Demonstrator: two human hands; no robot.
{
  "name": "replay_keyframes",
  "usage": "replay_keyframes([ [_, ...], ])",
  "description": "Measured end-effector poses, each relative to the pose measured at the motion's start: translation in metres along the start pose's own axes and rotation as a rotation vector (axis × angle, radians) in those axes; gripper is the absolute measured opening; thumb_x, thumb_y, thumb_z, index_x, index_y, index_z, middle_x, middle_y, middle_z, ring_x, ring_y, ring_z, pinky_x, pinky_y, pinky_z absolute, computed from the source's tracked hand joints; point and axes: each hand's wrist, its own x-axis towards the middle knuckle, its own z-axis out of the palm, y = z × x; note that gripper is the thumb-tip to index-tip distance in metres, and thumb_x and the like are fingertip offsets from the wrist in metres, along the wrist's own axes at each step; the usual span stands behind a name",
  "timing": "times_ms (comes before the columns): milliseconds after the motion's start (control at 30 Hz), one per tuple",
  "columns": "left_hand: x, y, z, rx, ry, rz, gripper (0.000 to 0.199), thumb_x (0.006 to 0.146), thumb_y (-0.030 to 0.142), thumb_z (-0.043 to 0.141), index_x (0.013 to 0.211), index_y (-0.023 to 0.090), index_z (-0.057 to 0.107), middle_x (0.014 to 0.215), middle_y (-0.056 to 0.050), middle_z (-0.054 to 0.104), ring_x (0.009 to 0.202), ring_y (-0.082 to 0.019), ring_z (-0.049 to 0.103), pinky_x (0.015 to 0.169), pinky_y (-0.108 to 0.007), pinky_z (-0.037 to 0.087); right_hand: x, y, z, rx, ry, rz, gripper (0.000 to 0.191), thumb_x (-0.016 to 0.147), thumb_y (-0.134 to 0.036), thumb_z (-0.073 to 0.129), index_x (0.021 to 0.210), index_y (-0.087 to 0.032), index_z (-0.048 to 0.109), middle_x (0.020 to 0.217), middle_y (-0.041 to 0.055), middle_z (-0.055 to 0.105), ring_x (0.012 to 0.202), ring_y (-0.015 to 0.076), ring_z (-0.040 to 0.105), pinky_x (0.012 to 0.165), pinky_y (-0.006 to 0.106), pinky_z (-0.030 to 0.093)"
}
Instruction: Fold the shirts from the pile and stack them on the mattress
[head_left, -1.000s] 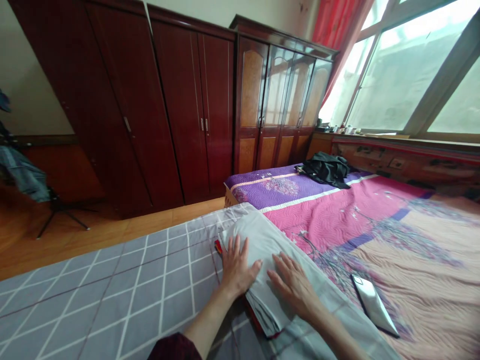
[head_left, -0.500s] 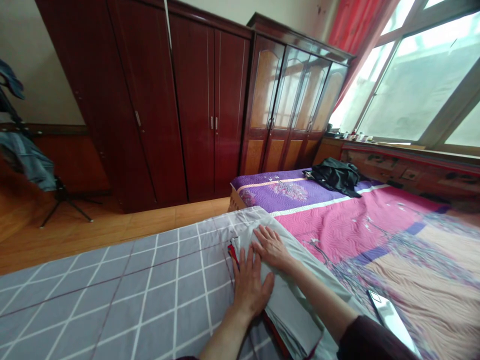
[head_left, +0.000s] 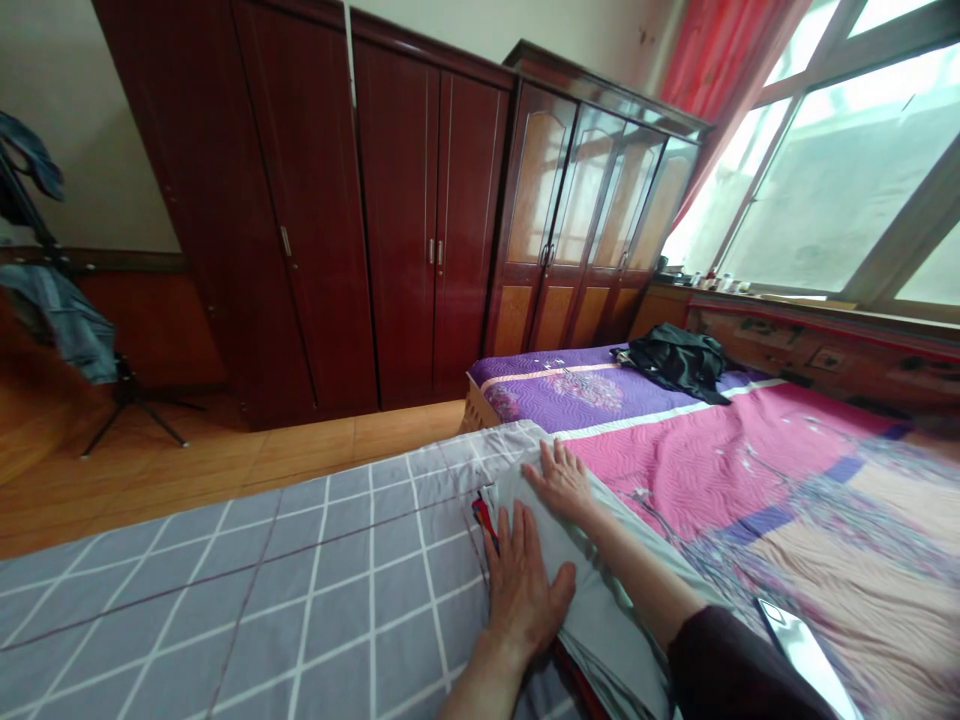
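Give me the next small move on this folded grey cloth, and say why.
Perhaps draw the left hand toward the near end of the folded grey cloth, smoothing it: that hand and the right hand lie flat farther up, and the near end's layers look uneven.

Under my fingers (head_left: 516,545) the folded cloth (head_left: 622,650) is pale grey, edged red; the sheet (head_left: 352,570) is grey with white checks and thin maroon lines, the quilt (head_left: 690,470) floral in purple, pink and peach
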Motion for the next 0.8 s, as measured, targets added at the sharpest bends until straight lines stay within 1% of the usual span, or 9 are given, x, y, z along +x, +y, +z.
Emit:
replay_keyframes([
  [100, 0.002, -0.002, 0.004, 0.010, 0.005, -0.005, 0.082, 0.084, 0.051, 0.039, 0.149, 0.009, 0.010, 0.154, -0.006, -0.002, 0.141, -0.029, -0.009, 0.114, -0.052, -0.003, -0.012, -0.010, 0.004, 0.013, -0.036, -0.135, 0.064, 0.091, -0.056, 0.033, 0.145, -0.022, 0.029, 0.152, 0.0102, 0.025, 0.139, 0.0289, 0.019, 0.109, 0.045, 0.016],
  [233, 0.002, -0.001, 0.004, 0.051, 0.005, -0.014, 0.081, 0.085, 0.051, 0.038, 0.148, 0.007, 0.013, 0.154, -0.008, 0.001, 0.141, -0.029, -0.008, 0.114, -0.052, -0.003, -0.012, -0.013, 0.010, 0.025, -0.056, -0.147, 0.063, 0.090, -0.058, 0.035, 0.144, -0.025, 0.032, 0.151, 0.0098, 0.028, 0.138, 0.0300, 0.021, 0.108, 0.048, 0.016],
  [367, 0.001, -0.001, 0.001, 0.057, 0.000, -0.009, 0.083, 0.085, 0.053, 0.038, 0.147, 0.003, 0.016, 0.154, -0.012, 0.003, 0.141, -0.031, -0.005, 0.114, -0.052, 0.000, -0.006, 0.006, 0.008, 0.034, -0.046, -0.039, 0.066, 0.092, -0.061, 0.025, 0.145, -0.022, 0.029, 0.152, 0.0112, 0.026, 0.138, 0.0286, 0.021, 0.108, 0.046, 0.017],
  [433, 0.000, -0.001, 0.000, 0.060, 0.006, -0.004, 0.084, 0.085, 0.053, 0.039, 0.147, 0.003, 0.015, 0.154, -0.013, 0.003, 0.142, -0.032, -0.003, 0.114, -0.053, 0.002, -0.006, 0.023, 0.003, 0.036, -0.057, 0.050, 0.069, 0.092, -0.061, 0.021, 0.146, -0.018, 0.026, 0.149, 0.0150, 0.030, 0.135, 0.0300, 0.029, 0.105, 0.047, 0.023],
  [533, 0.000, -0.002, -0.001, 0.073, 0.019, 0.011, 0.083, 0.085, 0.052, 0.039, 0.147, 0.002, 0.015, 0.154, -0.014, 0.004, 0.142, -0.033, 0.000, 0.114, -0.054, 0.005, -0.015, 0.044, -0.009, 0.033, -0.097, 0.168, 0.072, 0.093, -0.059, 0.022, 0.143, -0.008, 0.032, 0.139, 0.0239, 0.043, 0.124, 0.0350, 0.044, 0.098, 0.051, 0.031],
  [633, 0.002, -0.005, 0.002, 0.089, 0.048, 0.015, 0.077, 0.088, 0.050, 0.036, 0.147, 0.005, 0.018, 0.154, -0.014, 0.008, 0.142, -0.032, 0.003, 0.114, -0.054, 0.007, -0.042, 0.044, -0.016, 0.014, -0.080, 0.194, 0.072, 0.093, -0.055, 0.027, 0.143, -0.003, 0.031, 0.142, 0.0269, 0.036, 0.130, 0.0370, 0.037, 0.102, 0.052, 0.028],
  [700, 0.004, -0.008, 0.007, 0.106, 0.072, 0.022, 0.071, 0.090, 0.047, 0.032, 0.147, 0.006, 0.021, 0.153, -0.014, 0.012, 0.142, -0.032, 0.007, 0.113, -0.055, 0.010, -0.071, 0.034, -0.013, 0.013, -0.053, 0.104, 0.068, 0.093, -0.054, 0.031, 0.146, -0.011, 0.027, 0.150, 0.0181, 0.026, 0.138, 0.0316, 0.024, 0.108, 0.047, 0.022],
  [733, 0.005, -0.009, 0.009, 0.119, 0.095, 0.030, 0.069, 0.091, 0.046, 0.031, 0.146, 0.006, 0.023, 0.153, -0.014, 0.014, 0.142, -0.032, 0.009, 0.113, -0.056, 0.011, -0.087, 0.030, -0.010, 0.022, -0.044, 0.039, 0.065, 0.092, -0.054, 0.032, 0.146, -0.016, 0.029, 0.152, 0.0127, 0.026, 0.139, 0.0285, 0.021, 0.110, 0.044, 0.020],
  [800, 0.006, -0.013, 0.016, 0.151, 0.159, 0.055, 0.066, 0.092, 0.044, 0.032, 0.145, 0.006, 0.026, 0.152, -0.015, 0.018, 0.141, -0.032, 0.014, 0.112, -0.057, 0.014, -0.119, 0.027, -0.002, 0.059, -0.007, -0.057, 0.062, 0.093, -0.054, 0.031, 0.144, -0.020, 0.035, 0.150, 0.0093, 0.030, 0.140, 0.0273, 0.020, 0.111, 0.045, 0.019],
])
